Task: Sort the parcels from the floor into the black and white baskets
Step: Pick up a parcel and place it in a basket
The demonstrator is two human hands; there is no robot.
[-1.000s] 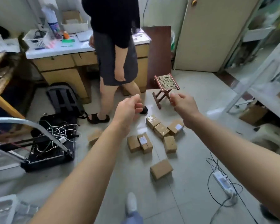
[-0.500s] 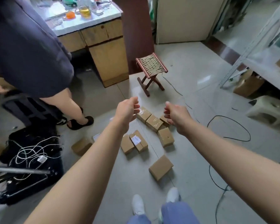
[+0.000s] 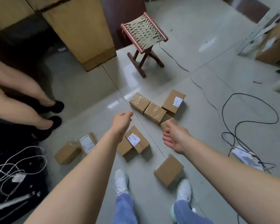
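Note:
Several brown cardboard parcels lie on the tiled floor. Two taped parcels [image 3: 139, 102] [image 3: 154, 112] touch each other, with a labelled parcel [image 3: 173, 101] just to their right. My left hand [image 3: 122, 122] hovers with curled fingers and holds nothing, above a labelled parcel [image 3: 136, 141]. My right hand [image 3: 174, 136] is a loose, empty fist that hides part of a small parcel [image 3: 165, 124]. A plain parcel [image 3: 169, 169] lies by my right shoe. Two more parcels [image 3: 87, 143] [image 3: 67, 152] lie to the left. No basket is in view.
A folding woven stool [image 3: 144, 36] stands behind the parcels. Another person's legs [image 3: 23, 97] are at the left, above a black bag with white cords [image 3: 14, 167]. Black cables [image 3: 249, 122] and a power strip [image 3: 246, 157] lie at the right. A wooden cabinet [image 3: 81, 29] stands at the back.
The view has tilted down and come closer to the parcels. Both hands have lowered over them, still empty. The other person now stands at the left edge.

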